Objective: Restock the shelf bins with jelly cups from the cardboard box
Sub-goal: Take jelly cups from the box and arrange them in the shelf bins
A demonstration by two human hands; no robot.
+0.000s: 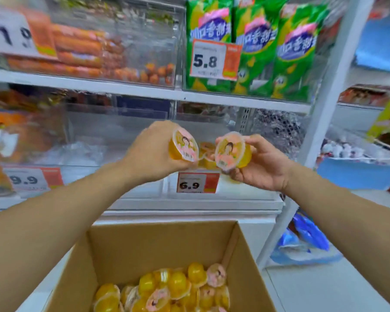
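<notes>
Shop aisle, white metal shelving (144, 91) filling the background, clear plastic bins on each level. Upper right bin: tall green snack bags (254, 50) standing upright, a 5.8 price tag (214, 59) on the front. Upper left bin: orange sausage packs (77, 48), blurred. Lower level: clear shelf bin (245, 190) at centre carrying a 6.9 price tag (197, 182), a few jelly cups already inside (206, 152) seen between the two hands. To its left another bin with a 9.9 tag (32, 179).

Bottom centre: open cardboard box (158, 246), below the shelf front, its floor covered by a loose pile of yellow jelly cups (167, 289), some lid-up, some on their sides.

Both forearms reach up from the bottom corners over the box toward the 6.9 bin. Left hand (149, 152) has its fingers curled round one jelly cup (184, 146), lid facing the camera, tilted. Right hand (260, 165) grips a second jelly cup (231, 152) between thumb and fingers, lid also facing the camera. The two held cups are just beside each other, not touching, in front of the bin opening.

Far right: blue packets (306, 239) low by the shelf upright.
</notes>
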